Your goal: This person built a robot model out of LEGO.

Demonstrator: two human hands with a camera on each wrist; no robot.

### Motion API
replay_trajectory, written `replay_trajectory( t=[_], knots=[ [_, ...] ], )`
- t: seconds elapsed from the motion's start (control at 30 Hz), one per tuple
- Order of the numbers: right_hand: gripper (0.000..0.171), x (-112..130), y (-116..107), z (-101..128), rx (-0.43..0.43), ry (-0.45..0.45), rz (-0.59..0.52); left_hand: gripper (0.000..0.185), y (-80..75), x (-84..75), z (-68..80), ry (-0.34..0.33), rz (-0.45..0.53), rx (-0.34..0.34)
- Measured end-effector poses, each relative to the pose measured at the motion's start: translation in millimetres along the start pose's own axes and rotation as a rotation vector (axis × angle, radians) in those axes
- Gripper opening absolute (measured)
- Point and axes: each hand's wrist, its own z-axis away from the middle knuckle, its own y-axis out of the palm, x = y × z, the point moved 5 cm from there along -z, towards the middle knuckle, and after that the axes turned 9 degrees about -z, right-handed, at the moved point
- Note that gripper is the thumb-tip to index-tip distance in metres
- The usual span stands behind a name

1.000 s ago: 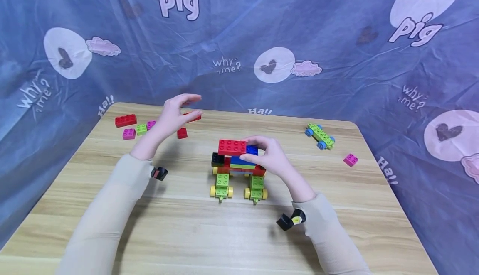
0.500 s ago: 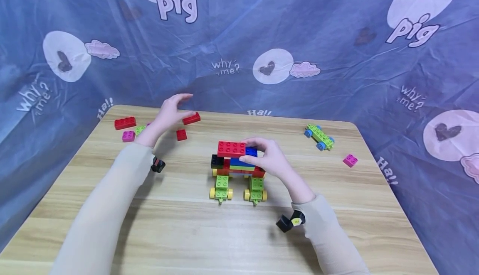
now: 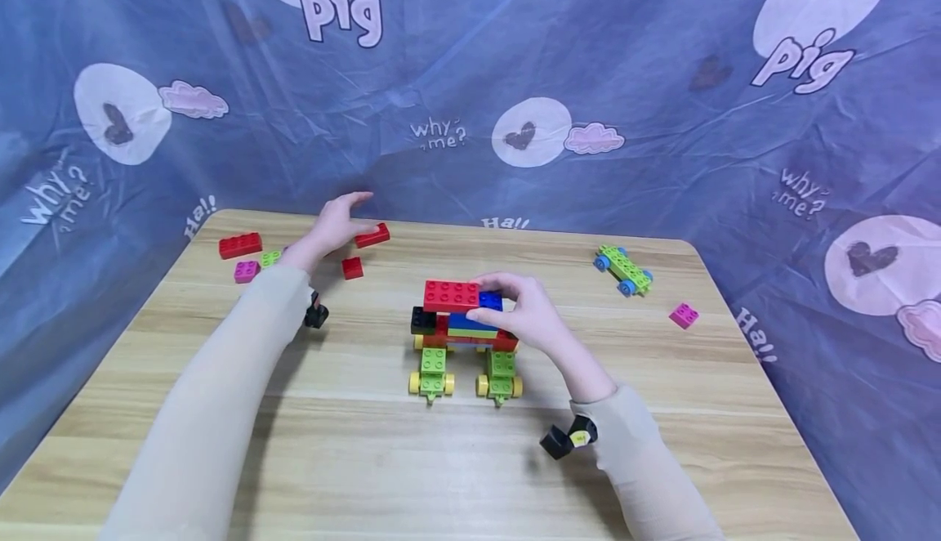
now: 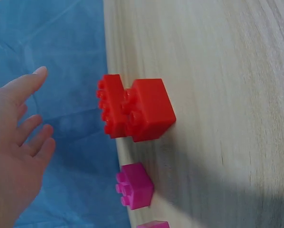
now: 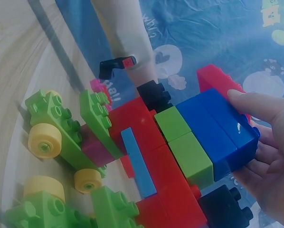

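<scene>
In the head view, a toy vehicle of building blocks stands mid-table on lime-green wheeled bases [image 3: 431, 383] with yellow wheels. My right hand [image 3: 525, 308] grips its top, thumb on one side of the blue bricks [image 5: 218, 126] and fingers round the other. A long red brick [image 3: 452, 296] lies on top, overhanging leftward, beside the thumb. My left hand [image 3: 336, 226] reaches to the back left with thumb and fingers spread, holding nothing. Its thumb tip overlaps another long red brick [image 3: 373, 235] in the head view; in the left wrist view the hand is apart from the red bricks [image 4: 154, 111].
Near the left hand lie a small red brick [image 3: 352, 268], a further long red brick [image 3: 240, 246], a pink brick [image 3: 246, 271] and a lime-green brick [image 3: 270, 258]. At the right are a lime-green wheeled base [image 3: 622, 270] with blue wheels and a pink brick [image 3: 684, 315].
My left hand has shifted a little left and lower, its thumb now over the end of the red brick at the back. The right hand keeps its grip on the vehicle.
</scene>
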Motion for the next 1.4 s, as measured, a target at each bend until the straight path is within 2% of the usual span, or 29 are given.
replay_trajectory(
  t=[0.33, 0.53, 0.7, 0.83, 1.07, 1.4],
  knots=[
    [0.043, -1, -2, 1, -0.004, 0.014, 0.032, 0.067, 17.3, 12.0, -13.4, -0.033, -0.046, 0.105],
    [0.043, -1, 0, 0, 0.005, 0.017, 0.032, 0.065, 26.8, 20.1, -16.2, -0.068, -0.044, 0.15],
    [0.043, -1, 0, 0, 0.008, 0.027, 0.029, 0.063, 33.0, 22.1, -15.8, -0.07, -0.084, 0.19],
    [0.043, -1, -1, 0, 0.006, 0.019, 0.029, 0.06, 34.7, 19.9, -13.8, -0.066, -0.106, 0.202],
    [0.042, -2, -1, 0, 0.001, 0.012, 0.03, 0.06, 39.2, 18.7, -12.0, -0.106, -0.109, 0.236],
    [0.042, -2, -1, 0, -0.001, 0.021, 0.026, 0.06, 40.3, 19.6, -12.2, -0.064, -0.192, 0.208]
  ],
)
